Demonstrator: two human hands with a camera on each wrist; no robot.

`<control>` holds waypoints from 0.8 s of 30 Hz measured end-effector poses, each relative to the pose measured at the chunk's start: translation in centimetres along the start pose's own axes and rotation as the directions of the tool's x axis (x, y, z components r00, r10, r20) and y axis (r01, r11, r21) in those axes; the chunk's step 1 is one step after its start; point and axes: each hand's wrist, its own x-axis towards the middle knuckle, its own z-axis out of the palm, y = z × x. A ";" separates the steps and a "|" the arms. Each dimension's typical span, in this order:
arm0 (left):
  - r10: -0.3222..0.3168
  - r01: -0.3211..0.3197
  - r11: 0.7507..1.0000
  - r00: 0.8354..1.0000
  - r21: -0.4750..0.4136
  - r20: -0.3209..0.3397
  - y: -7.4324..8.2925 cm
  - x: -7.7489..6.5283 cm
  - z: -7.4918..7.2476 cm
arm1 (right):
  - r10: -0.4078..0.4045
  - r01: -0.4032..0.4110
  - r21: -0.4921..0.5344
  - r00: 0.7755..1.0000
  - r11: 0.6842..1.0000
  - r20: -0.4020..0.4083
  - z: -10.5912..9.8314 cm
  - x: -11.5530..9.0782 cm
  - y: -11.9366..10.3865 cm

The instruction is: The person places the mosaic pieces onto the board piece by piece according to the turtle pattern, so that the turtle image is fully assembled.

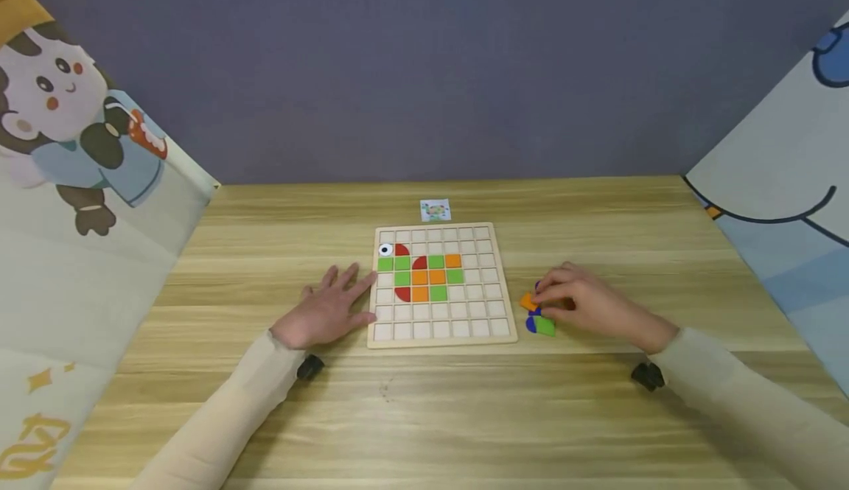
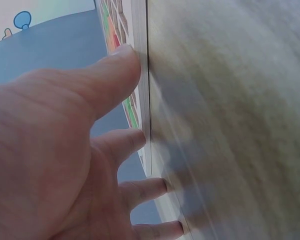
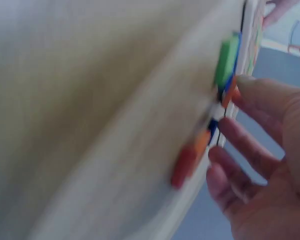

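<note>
A square wooden grid board lies on the table. Green, orange and red tiles fill part of its grid, with a round eye tile at upper left. My left hand has its fingers spread, thumb and index finger touching the board's left edge. Right of the board, my right hand pinches an orange tile between thumb and fingers. Close below it lie a green tile and a blue rounded tile. The right wrist view also shows a blurred red tile beside the fingers, hidden from the head view.
A small picture card lies behind the board. The wooden table meets a dark back wall, and side panels with cartoon drawings stand left and right. A black wrist camera sits under the right sleeve.
</note>
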 end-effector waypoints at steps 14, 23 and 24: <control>-0.002 0.002 1.000 1.000 -0.006 -0.007 0.1 0.0 0.1 | 0.129 -0.132 -0.076 0.991 0.988 -0.037 1.6 2.2 -1.8; 0.002 -0.002 1.000 1.000 0.005 -0.007 0.1 0.0 0.0 | 0.164 -0.167 -0.050 0.985 0.985 -0.060 1.6 2.8 -2.2; 0.000 0.000 1.000 1.000 0.006 -0.007 0.1 0.0 0.0 | 0.151 -0.154 -0.040 0.986 0.987 -0.075 1.6 3.0 -2.4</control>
